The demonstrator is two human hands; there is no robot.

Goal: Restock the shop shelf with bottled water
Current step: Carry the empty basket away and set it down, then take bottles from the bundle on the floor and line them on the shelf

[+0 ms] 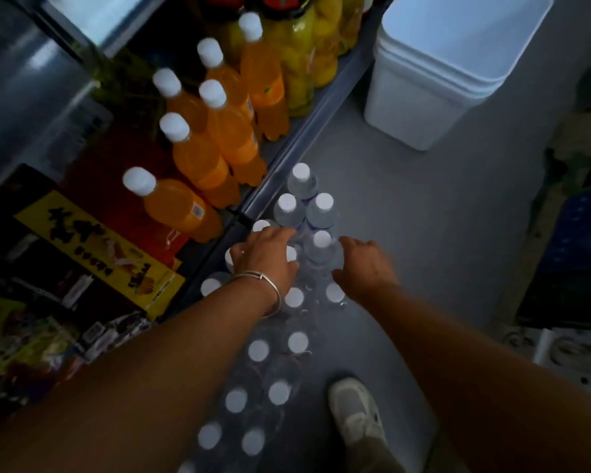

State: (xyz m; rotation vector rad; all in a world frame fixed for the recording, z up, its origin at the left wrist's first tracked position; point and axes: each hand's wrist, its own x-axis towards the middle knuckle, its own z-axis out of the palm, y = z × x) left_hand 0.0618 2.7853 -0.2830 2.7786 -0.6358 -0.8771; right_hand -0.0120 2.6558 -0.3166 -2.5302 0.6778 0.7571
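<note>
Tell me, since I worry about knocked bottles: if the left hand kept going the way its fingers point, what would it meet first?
The left hand points up and right over the water bottles. First in line is probably the white-capped water bottle just beyond its fingertips, though depth is unclear from above.

The grey floor carries white-capped water bottles, stacked white bins and a shoe.
</note>
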